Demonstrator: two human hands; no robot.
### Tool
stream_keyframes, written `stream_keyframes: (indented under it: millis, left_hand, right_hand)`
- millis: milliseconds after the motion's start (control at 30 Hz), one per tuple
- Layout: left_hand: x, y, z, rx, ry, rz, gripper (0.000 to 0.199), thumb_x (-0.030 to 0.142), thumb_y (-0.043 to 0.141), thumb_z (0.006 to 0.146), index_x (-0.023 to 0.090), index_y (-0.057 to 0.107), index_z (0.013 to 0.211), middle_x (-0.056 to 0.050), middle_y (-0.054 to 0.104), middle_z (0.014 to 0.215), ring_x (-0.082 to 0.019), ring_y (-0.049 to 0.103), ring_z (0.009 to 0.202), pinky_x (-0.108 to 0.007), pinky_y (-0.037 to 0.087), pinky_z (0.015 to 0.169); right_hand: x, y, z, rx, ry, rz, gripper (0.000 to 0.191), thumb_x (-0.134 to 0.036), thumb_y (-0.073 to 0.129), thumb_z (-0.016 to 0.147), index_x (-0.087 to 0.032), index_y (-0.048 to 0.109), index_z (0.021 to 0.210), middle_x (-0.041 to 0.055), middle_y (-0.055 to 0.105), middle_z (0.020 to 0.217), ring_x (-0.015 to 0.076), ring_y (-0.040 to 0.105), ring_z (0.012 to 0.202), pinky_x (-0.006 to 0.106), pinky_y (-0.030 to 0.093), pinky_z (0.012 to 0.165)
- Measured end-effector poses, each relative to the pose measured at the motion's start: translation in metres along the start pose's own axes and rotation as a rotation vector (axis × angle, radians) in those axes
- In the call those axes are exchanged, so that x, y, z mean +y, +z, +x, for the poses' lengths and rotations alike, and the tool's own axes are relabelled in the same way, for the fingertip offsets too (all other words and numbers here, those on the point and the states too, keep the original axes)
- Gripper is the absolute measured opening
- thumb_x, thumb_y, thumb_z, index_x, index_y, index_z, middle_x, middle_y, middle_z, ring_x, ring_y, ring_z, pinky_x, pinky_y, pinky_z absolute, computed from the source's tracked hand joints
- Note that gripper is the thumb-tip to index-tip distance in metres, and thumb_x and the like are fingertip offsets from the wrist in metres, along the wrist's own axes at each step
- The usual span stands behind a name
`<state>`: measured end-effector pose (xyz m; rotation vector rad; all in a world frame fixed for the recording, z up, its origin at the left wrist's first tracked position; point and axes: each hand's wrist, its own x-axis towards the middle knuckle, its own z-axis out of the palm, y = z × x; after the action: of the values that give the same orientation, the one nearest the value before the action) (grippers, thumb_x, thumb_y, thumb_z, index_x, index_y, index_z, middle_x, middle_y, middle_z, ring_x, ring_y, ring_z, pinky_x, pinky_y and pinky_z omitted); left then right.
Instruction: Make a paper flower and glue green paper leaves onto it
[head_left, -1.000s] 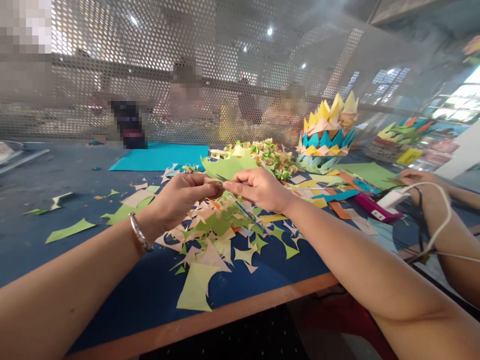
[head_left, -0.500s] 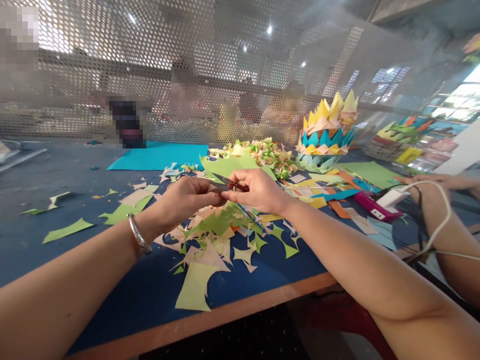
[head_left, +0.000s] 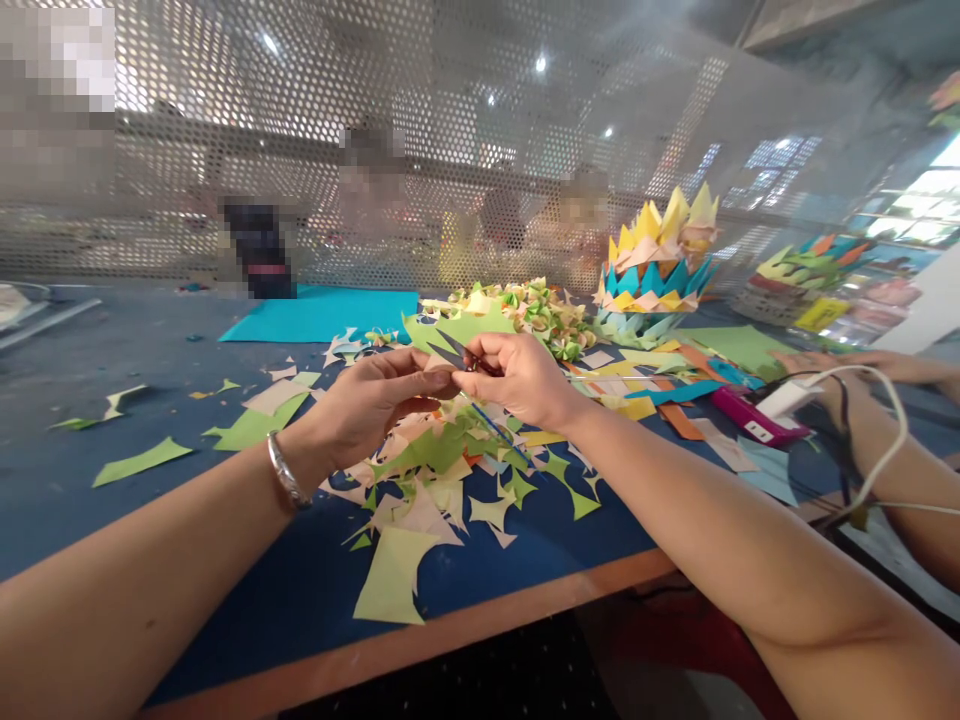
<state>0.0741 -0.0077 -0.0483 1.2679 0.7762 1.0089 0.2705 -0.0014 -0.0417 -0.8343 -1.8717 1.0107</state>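
Observation:
My right hand [head_left: 517,380] is closed on small dark scissors [head_left: 452,348], whose parted blades point up and to the left. Close beside it, my left hand [head_left: 375,400], with a silver bangle at the wrist, pinches a small pale piece of paper [head_left: 439,364] near the blades. The fingertips of both hands nearly meet. Under them lies a heap of green, cream and pink paper scraps [head_left: 427,450]. A larger green sheet with cut edges [head_left: 480,328] lies just behind the hands.
Behind are a turquoise sheet [head_left: 322,314], a pile of small folded paper pieces [head_left: 555,315] and a tiered paper ornament [head_left: 652,270]. At right, a purple power strip [head_left: 757,415] with cables lies near another person's arm [head_left: 885,430].
The scissor blades have parted wider. My left hand has turned slightly, and the pale paper between its fingers shows more. The whole view has shifted slightly.

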Motion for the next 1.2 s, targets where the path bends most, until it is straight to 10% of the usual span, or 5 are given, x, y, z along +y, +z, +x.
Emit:
stream_keyframes:
  millis: [1200]
  left_hand:
    - [-0.0098,0.0040,0.0046,0.087,0.220,0.020,0.032,0.044,0.087,0.070,0.018,0.071,0.076,-0.002,0.070,0.074,-0.013,0.062,0.068,-0.024,0.044,0.062]
  right_hand:
    - [0.0026,-0.0085,-0.0004,-0.045,0.004,-0.126,0.042,-0.054,0.071,0.087,-0.019,0.057,0.070,-0.0108,0.030,0.048,0.0069,0.024,0.044,0.026,0.012,0.043]
